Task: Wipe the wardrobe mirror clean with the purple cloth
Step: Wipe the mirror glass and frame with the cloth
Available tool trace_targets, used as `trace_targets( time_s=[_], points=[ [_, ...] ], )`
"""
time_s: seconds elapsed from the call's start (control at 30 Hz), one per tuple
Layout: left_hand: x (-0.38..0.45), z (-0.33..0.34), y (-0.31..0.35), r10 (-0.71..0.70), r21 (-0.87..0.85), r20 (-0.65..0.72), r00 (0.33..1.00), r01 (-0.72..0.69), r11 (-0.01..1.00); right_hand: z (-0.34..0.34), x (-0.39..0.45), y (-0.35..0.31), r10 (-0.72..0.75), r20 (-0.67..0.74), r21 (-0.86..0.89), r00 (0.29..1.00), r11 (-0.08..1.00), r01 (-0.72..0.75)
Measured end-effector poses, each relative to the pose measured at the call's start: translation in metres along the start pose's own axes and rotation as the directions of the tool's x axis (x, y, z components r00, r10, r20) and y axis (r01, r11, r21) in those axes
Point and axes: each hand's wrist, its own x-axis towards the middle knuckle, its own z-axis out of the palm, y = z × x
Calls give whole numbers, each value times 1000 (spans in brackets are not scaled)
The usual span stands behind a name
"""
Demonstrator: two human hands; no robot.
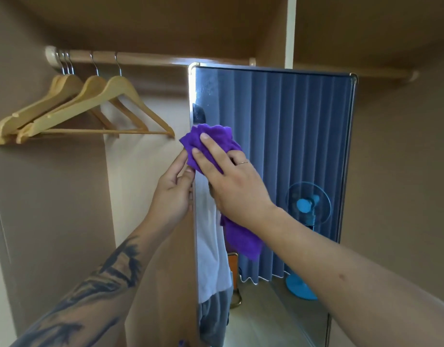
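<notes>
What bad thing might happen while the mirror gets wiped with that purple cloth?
The tall framed mirror stands out edge-on from the wardrobe and only the left hand steadies its edge, so a hard push from the right hand might swing it. The loose tail of the purple cloth hangs free and could drag dirt back over wiped glass. The smudges near the top left corner look easy to miss.
</notes>
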Motion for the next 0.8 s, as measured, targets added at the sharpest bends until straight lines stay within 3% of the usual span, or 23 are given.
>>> trace_targets(
  time_s=[0.1, 0.23, 0.37, 0.5, 0.57, 0.7, 0.73, 0.8],
  points=[
    [-2, -1, 1, 10, 17, 12, 1000, -10, 1000, -5, -21, 38, -6, 15, -65, 1000, 998, 7],
    [-1, -2, -2, 7, 46, 5, 1000, -7, 999, -22, -61, 93, 208, -81, -91, 975, 972, -215],
    [-3, -1, -3, 27, 51, -11, 1000, -26, 998, -33, -96, 131, 494, -92, -47, 865, 865, -499],
    [-3, 2, -7, 60, 85, -49, 997, -56, 995, -34, -110, 136, 634, -88, 37, 769, 773, -633],
    [-2, 2, -10, 65, 81, -44, 997, -61, 995, -33, -102, 124, 722, -94, 124, 686, 692, -711],
    [-3, 0, -11, 65, 87, -30, 997, -62, 994, -30, -60, 93, 924, -94, 377, 370, 376, -846],
    [-3, -1, -11, 62, 91, -32, 998, -59, 994, -29, -49, 85, 943, -91, 415, 321, 328, -849],
    [-4, -1, -13, 55, 99, -28, 998, -52, 994, -28, -32, 65, 942, -102, 438, 321, 332, -835]
  ],
)
